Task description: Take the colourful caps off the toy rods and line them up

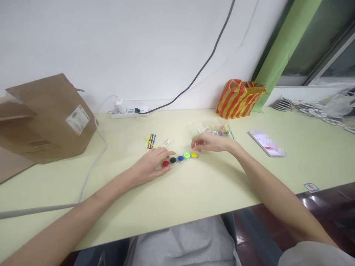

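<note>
Several small round pots with coloured lids (pixel 180 159) stand in a line on the pale green table (pixel 194 192), running from red to yellow. My left hand (pixel 148 166) lies flat on the table, its fingertips beside the red pot (pixel 165 163). My right hand (pixel 209 143) curves over the yellow pot (pixel 194 154), with its fingertips at or just above the lid. Neither hand holds anything that I can see. Beyond the pots lie a bundle of coloured plastic strips (pixel 150 141) and a clear bag of small parts (pixel 215 130).
A brown paper bag (pixel 46 120) stands at the left, and a grey cable (pixel 83 188) runs along the table. Against the wall are a white power strip (pixel 129 113) and a red-and-yellow striped bag (pixel 240 99). A smartphone (pixel 267 143) lies at the right.
</note>
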Available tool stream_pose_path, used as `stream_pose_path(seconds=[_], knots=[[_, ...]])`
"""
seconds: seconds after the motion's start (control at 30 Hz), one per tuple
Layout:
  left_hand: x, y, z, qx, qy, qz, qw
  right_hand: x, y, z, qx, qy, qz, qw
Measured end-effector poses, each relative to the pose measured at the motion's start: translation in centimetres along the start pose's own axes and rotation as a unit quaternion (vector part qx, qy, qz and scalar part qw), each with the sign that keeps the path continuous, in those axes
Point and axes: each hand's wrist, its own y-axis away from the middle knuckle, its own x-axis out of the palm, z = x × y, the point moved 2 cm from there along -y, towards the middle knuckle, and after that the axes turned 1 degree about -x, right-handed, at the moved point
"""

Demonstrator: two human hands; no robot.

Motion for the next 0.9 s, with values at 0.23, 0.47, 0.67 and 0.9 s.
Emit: stream_pose_path(seconds=[0.23, 0.47, 0.67, 0.9], knots=[[-0.4, -1.3, -1.8, 0.058, -0.023, 0.010, 0.998, -0.1, -0.3, 0.1, 0.050, 0.097, -0.116, 0.987], [1.4, -5.0, -2.3, 0.083, -0.038, 0.125, 0.988, -0.3, -0.4, 0.3, 0.074, 0.160, -0.264, 0.948], [3.2, -5.6, -2.1, 0.088, -0.028, 0.153, 0.984, -0.1, -0.6, 0.7, 0.080, 0.201, -0.311, 0.926], [2.0, -5.1, -2.3, 0.152, 0.075, 0.134, 0.976, 0.4, -1.0, 0.5, 0.089, 0.227, -0.302, 0.922]])
